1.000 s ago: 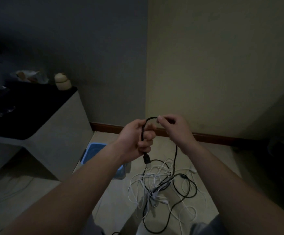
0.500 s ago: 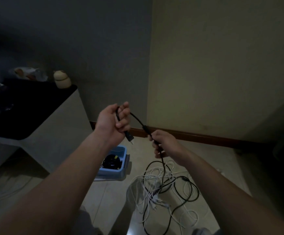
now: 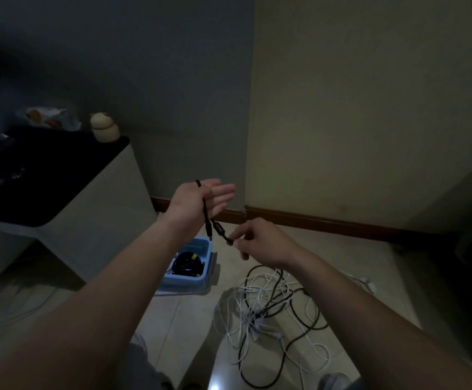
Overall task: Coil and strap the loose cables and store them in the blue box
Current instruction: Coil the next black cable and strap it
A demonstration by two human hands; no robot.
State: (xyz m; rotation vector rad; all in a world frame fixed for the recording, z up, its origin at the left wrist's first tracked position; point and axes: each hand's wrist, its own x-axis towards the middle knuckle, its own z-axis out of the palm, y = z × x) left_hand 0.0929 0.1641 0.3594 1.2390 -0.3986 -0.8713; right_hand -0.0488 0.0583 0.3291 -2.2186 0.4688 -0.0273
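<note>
A black cable [image 3: 207, 218] loops over my left hand [image 3: 201, 202], which is raised with its fingers stretched out flat; the cable's plug end hangs below the palm. My right hand [image 3: 260, 240] pinches the same cable just right of its thick ferrite bead, and the cable then drops behind my right wrist to the floor. A tangle of white and black loose cables [image 3: 268, 305] lies on the tiled floor below my right hand. The blue box [image 3: 184, 281] stands on the floor to the left of the tangle, with a coiled black cable [image 3: 187, 261] strapped in yellow inside.
A white cabinet with a black top [image 3: 60, 198] stands at the left, close to the blue box. On it are a small round jar [image 3: 104, 132] and some wrapped items. Walls meet in a corner behind my hands, with a brown skirting board [image 3: 313, 220].
My left hand has opened from a fist to flat fingers, with the cable now draped over it. My right hand has slid along the cable up towards the left hand.
</note>
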